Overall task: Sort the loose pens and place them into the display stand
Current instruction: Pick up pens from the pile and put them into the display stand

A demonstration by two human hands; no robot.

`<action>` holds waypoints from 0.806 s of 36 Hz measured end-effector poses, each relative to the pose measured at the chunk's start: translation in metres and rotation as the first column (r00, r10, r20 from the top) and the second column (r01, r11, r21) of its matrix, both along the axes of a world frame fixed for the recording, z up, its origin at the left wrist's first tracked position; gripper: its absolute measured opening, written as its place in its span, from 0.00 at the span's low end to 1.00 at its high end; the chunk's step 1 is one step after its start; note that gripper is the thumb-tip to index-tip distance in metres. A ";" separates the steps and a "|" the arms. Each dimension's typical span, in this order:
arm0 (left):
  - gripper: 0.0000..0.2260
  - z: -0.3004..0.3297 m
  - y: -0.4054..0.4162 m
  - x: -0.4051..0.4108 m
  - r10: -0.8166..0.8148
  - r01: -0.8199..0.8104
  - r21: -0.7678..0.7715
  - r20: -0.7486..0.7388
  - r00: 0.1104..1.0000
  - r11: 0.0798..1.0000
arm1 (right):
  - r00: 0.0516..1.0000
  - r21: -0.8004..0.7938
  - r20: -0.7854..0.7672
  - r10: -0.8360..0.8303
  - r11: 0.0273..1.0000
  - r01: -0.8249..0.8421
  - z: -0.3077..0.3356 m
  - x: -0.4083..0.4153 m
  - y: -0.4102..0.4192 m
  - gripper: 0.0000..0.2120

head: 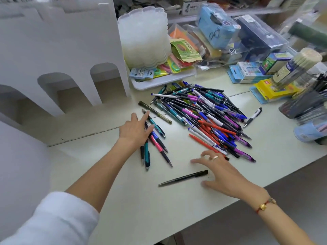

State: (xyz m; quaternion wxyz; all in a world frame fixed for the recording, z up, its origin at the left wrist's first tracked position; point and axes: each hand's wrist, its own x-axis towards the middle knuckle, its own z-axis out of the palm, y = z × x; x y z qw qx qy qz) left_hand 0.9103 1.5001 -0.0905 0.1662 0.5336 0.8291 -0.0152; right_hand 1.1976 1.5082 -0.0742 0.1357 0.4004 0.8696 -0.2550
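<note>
Pale surface (123,200) with bare room toward its near edge | pen pile (208,117) mid-right, well apart from display stand (62,68) at far left | left hand (136,129) flat, fingers straight on small pen group (155,144) | right hand (221,170) spread, holding nothing, just beside black pen (184,178)

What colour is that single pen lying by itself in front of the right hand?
Black, cap included; the lone pen shows clearly in the head view.
</note>
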 end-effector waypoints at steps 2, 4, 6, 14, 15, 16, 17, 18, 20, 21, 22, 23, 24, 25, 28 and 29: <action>0.31 -0.002 0.003 0.006 -0.023 0.022 -0.025 -0.047 0.999 0.999 | 0.997 -0.005 -0.080 0.022 1.000 -0.022 -0.003 -0.001 -0.007 0.23; 0.35 -0.003 0.004 0.012 0.005 -0.006 -0.023 -0.046 0.999 1.000 | 0.984 0.042 -0.169 0.059 0.998 -0.053 -0.008 -0.009 -0.015 0.17; 0.38 -0.003 0.002 0.013 0.044 -0.045 0.006 0.007 0.999 0.999 | 0.967 0.091 -0.224 0.120 0.991 -0.102 -0.013 -0.018 -0.018 0.10; 0.35 0.009 -0.047 0.009 0.269 -0.289 0.049 0.245 0.931 0.956 | 0.789 0.132 -0.558 -0.259 0.911 0.392 -0.002 -0.040 0.019 0.08; 0.32 0.008 -0.050 0.011 0.263 -0.269 -0.008 0.235 0.936 0.963 | 0.781 0.144 -0.560 -0.275 0.897 0.419 0.000 -0.053 0.027 0.09; 0.30 0.007 -0.052 0.015 0.255 -0.250 -0.052 0.219 0.942 0.967 | 0.789 0.154 -0.548 -0.276 0.895 0.420 0.002 -0.069 0.034 0.09; 0.27 0.006 -0.051 0.019 0.250 -0.240 -0.074 0.199 0.948 0.968 | 0.814 0.176 -0.520 -0.260 0.900 0.400 0.004 -0.086 0.040 0.10; 0.24 0.007 -0.050 0.021 0.251 -0.240 -0.082 0.176 0.952 0.967 | 0.848 0.219 -0.476 -0.233 0.903 0.371 0.004 -0.103 0.047 0.10; 0.19 0.009 -0.046 0.023 0.263 -0.254 -0.084 0.126 0.957 0.964 | 0.910 0.317 -0.372 -0.183 0.896 0.310 0.001 -0.133 0.056 0.10; 0.17 0.010 -0.045 0.023 0.274 -0.266 -0.084 0.106 0.956 0.960 | 0.928 0.352 -0.333 -0.167 0.891 0.286 -0.002 -0.144 0.058 0.10; 0.16 0.011 -0.045 0.021 0.289 -0.282 -0.081 0.094 0.953 0.956 | 0.944 0.380 -0.297 -0.146 0.889 0.257 -0.006 -0.152 0.060 0.11; 0.15 0.010 -0.046 0.019 0.307 -0.300 -0.077 0.089 0.948 0.951 | 0.957 0.402 -0.267 -0.118 0.888 0.221 -0.012 -0.158 0.060 0.12; 0.15 0.010 -0.048 0.018 0.323 -0.318 -0.071 0.093 0.942 0.946 | 0.968 0.412 -0.235 -0.094 0.892 0.186 -0.017 -0.161 0.060 0.14; 0.16 0.009 -0.049 0.016 0.341 -0.335 -0.066 0.103 0.935 0.940 | 0.977 0.418 -0.199 -0.080 0.895 0.158 -0.021 -0.164 0.059 0.18; 0.19 0.008 -0.056 0.011 0.392 -0.390 -0.044 0.164 0.905 0.920 | 0.992 0.421 -0.112 -0.049 0.902 0.093 -0.031 -0.165 0.054 0.27; 0.20 0.008 -0.057 0.010 0.400 -0.400 -0.037 0.188 0.897 0.916 | 0.990 0.409 -0.130 -0.057 0.906 0.106 -0.032 -0.164 0.050 0.25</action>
